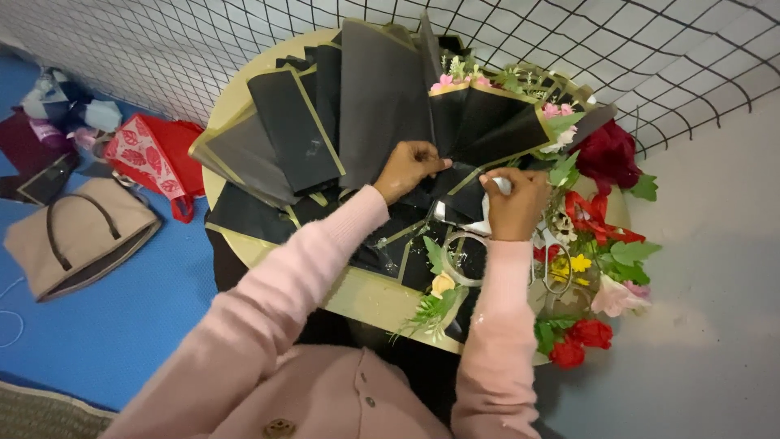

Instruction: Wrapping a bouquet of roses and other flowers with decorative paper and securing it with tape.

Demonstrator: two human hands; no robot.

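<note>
The black wrapping paper with gold edging forms a fan-shaped bouquet wrap lying on the round counter, its open end toward the wire mesh and its gathered neck toward the person. Small pink flowers show at the wrap's top edge.

The left hand is closed in a pinch on a fold of the black paper at the neck. The right hand is closed around a small white object; what that object is cannot be told. The two hands lie near each other, just apart, over the gathered point.

Just below the right hand lies a roll of clear tape, beside loose leaves and a cream flower. To the right, red flowers and further artificial blooms crowd the counter's edge. More black sheets overlap on the left half of the counter.

On the blue floor to the left lie a beige bag and a red patterned bag.

Risks, as judged from this position:
- The pinched folds may spring open if the left hand relaxes, because the stiff sheets are layered and not visibly fastened.
- The blooms at the counter's right edge may be pushed off by a sleeve.
- The paper may crease or tear under excess pinch force.
</note>
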